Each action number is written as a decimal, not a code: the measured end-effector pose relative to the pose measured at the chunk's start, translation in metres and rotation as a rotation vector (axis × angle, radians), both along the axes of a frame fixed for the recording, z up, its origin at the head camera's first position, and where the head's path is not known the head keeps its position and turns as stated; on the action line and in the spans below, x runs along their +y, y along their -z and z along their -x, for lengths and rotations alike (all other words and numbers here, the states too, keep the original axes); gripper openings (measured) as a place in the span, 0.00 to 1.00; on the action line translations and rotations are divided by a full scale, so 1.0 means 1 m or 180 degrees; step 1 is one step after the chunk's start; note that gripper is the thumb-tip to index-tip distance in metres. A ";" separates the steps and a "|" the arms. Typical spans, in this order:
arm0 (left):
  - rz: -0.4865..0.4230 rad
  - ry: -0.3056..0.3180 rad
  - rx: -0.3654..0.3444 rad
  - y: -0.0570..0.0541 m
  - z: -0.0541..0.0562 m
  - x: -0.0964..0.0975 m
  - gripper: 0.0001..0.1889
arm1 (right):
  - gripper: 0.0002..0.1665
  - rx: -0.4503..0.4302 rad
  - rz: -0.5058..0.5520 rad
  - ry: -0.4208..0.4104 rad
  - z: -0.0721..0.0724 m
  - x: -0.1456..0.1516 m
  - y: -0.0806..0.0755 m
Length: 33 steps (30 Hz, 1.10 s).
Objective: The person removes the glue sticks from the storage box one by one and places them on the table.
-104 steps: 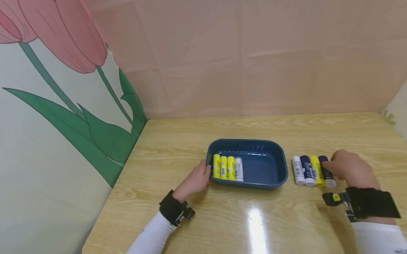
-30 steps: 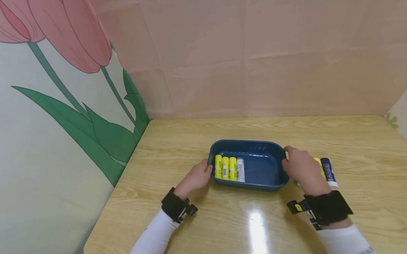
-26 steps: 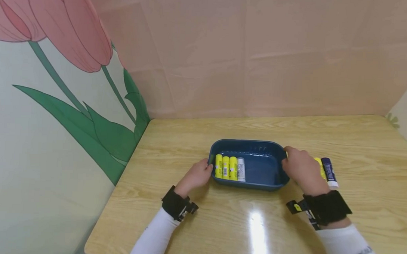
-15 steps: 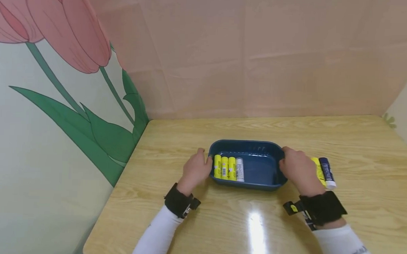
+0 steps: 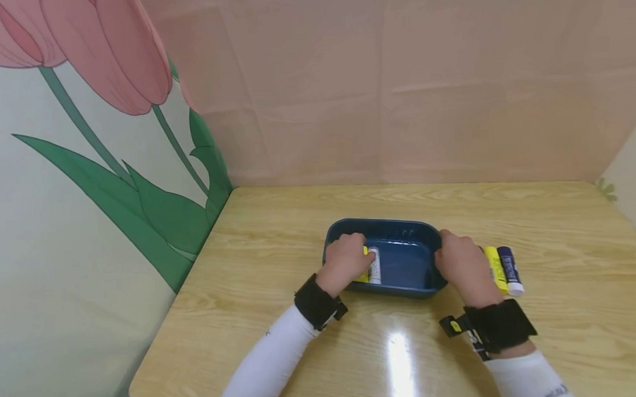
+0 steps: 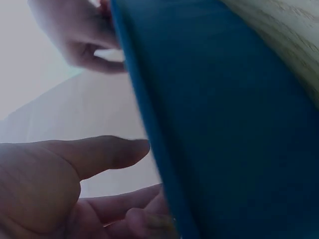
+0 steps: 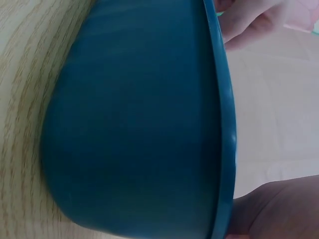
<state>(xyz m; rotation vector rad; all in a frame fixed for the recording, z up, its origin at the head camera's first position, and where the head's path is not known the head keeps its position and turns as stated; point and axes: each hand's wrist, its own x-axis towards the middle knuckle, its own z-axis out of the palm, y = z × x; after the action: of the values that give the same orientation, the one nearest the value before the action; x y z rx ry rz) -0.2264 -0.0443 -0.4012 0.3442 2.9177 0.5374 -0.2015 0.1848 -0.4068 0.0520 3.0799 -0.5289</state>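
A dark blue plastic basin [image 5: 399, 292] stands on the table, its wall filling much of both wrist views. My left hand [image 5: 344, 259] reaches over its left part, above the glue sticks lying inside. A white glue stick [image 5: 375, 267] and part of a yellow glue stick [image 5: 365, 276] show beside that hand; the other yellow ones are hidden under it. In the left wrist view the thumb [image 6: 112, 152] stretches straight toward the rim, apart from the bent fingers below. My right hand [image 5: 465, 268] grips the basin's right rim.
On the wooden table [image 5: 396, 370], right of the right hand, lie a yellow glue stick [image 5: 496, 270] and a navy glue stick with a white end [image 5: 510, 270]. More beside them are mostly hidden by that hand. A pink cloth [image 5: 379, 89] hangs behind.
My right hand has gone from the loose glue sticks to the basin's right rim. My left hand has let go of the left rim and moved right, over the sticks inside.
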 end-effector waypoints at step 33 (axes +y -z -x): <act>0.0412 -0.0013 0.0252 0.027 0.007 0.036 0.23 | 0.28 -0.0087 0.0040 0.0135 -0.002 -0.006 -0.003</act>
<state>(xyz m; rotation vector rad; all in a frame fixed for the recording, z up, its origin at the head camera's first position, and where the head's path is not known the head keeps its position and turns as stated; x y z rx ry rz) -0.2329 -0.0086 -0.4283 0.3499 3.0108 0.3405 -0.1997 0.1790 -0.4038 0.1234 3.0548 -0.5443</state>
